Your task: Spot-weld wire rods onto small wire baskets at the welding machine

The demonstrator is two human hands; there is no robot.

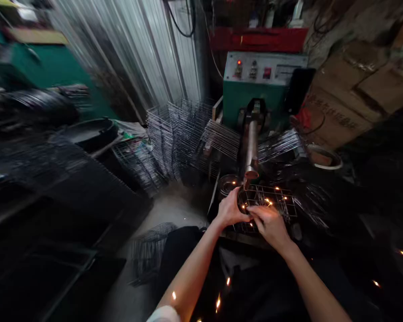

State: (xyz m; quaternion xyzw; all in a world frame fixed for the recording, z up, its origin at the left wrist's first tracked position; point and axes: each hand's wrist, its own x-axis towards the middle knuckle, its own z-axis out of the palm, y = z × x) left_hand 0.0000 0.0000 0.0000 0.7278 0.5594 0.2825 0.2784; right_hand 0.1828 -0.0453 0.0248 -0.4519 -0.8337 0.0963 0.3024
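Note:
A wire grid (290, 206) lies beneath the tip of the spot welder's metal electrode arm (252, 145), with bright sparks scattered over it. At the grid's left end, my left hand (229, 209) is closed around the edge, thumb toward the right hand. My right hand (271, 223) reaches in from the right, its fingers pinched together just below the electrode tip. What lies between those fingertips is too small and dark to make out. Sparks also fly below, past both forearms.
The green welding machine (233, 100) stands ahead, a red light on its panel. Stacked wire grids (177, 134) rise to the left, and loose metal rods (280, 145) lie right of the arm. Cardboard boxes (342, 112) and a white-rimmed bucket (336, 164) are at the right.

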